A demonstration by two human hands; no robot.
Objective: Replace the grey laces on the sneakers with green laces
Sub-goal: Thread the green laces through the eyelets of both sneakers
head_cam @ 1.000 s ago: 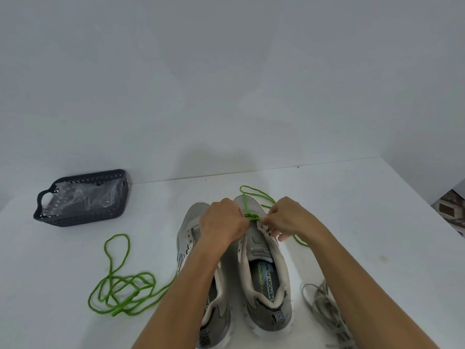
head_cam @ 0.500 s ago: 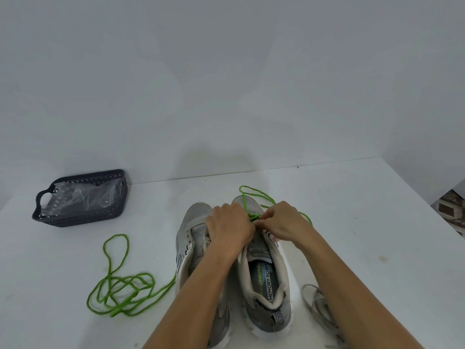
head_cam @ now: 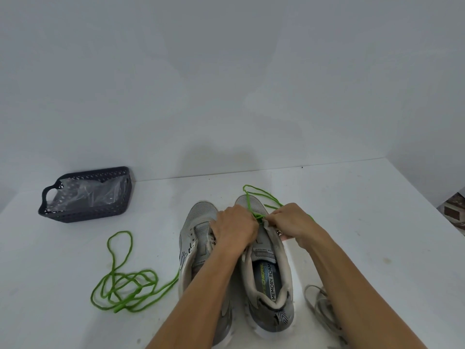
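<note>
Two grey sneakers stand side by side on the white table, toes pointing away: the left sneaker (head_cam: 198, 222) and the right sneaker (head_cam: 266, 275). Over the right sneaker's lacing area my left hand (head_cam: 235, 226) and my right hand (head_cam: 289, 221) meet, each pinching the green lace (head_cam: 259, 195) that loops out past the toe. A second green lace (head_cam: 120, 285) lies tangled on the table to the left. Grey laces (head_cam: 320, 302) lie in a heap at the lower right, partly hidden by my right forearm.
A dark plastic basket (head_cam: 83, 214) holding a clear plastic bag stands at the back left near the wall. The table's right edge (head_cam: 427, 197) runs diagonally at the far right.
Both hands stayed over the right sneaker's lacing area and shifted slightly as they worked the green lace. The loops past the toe barely changed.
</note>
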